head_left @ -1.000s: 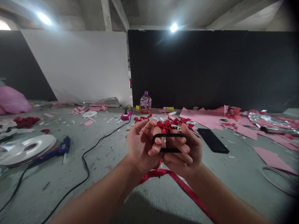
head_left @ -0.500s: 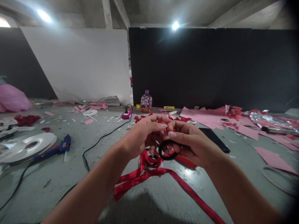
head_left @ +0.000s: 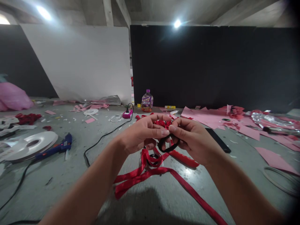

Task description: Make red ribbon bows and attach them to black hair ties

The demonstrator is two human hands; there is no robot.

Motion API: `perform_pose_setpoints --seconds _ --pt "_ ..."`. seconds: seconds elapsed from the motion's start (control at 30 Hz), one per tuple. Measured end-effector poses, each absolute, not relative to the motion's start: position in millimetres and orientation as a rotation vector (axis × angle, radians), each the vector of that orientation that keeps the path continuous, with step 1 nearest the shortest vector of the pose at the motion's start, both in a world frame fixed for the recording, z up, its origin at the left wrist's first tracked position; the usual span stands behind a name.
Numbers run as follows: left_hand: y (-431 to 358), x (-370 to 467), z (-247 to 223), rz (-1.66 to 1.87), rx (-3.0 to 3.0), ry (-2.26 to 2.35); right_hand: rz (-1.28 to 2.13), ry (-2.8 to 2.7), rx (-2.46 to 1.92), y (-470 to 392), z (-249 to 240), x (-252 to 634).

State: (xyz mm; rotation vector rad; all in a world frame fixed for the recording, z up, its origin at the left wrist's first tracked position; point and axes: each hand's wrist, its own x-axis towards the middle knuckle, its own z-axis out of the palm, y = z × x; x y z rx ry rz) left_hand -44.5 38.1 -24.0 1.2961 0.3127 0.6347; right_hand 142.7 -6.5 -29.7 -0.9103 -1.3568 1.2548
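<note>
In front of me, my left hand [head_left: 142, 131] and my right hand [head_left: 192, 137] meet, thumbs and forefingers closed at the top of a black ring-shaped hair band [head_left: 169, 149]. The band hangs in a loop below the fingertips, its top partly hidden. Right behind the fingers shows a bunch of red ribbon [head_left: 162, 124]; I cannot tell whether it is held. Below the hands, a looped red ribbon [head_left: 153, 171] lies on the table, with one long strip running to the lower right. A curved red handle [head_left: 184, 158] lies beneath my right hand.
A blue glue gun [head_left: 58, 146] lies beside a white ribbon spool [head_left: 47, 142] on the left. Its black cord crosses the table. Behind my hands stand a purple-capped bottle [head_left: 147, 101] and a magenta socket [head_left: 127, 114]. A black phone [head_left: 217, 140] and pink paper [head_left: 246, 131] lie right.
The black hair band has risen slightly and tilted, its loop now flatter. My thumbs have come together at its top, and more of the red handle shows.
</note>
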Motion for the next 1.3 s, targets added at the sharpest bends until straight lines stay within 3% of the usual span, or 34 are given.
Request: perform_pose_setpoints --seconds 0.37,0.7,0.9,1.3 --pt "48 -46 -33 0.809 1.151 0.272 1.706 -1.087 -0.749 -2 -33 141" --pt "58 -68 -20 0.693 1.138 0.337 1.661 -1.184 -0.809 8 -24 175" --pt "68 -106 2 0.834 1.077 0.565 1.486 -1.19 -0.972 13 -12 201" --pt "32 -44 -14 0.585 1.311 0.577 1.597 -1.329 -0.963 -9 -23 149"
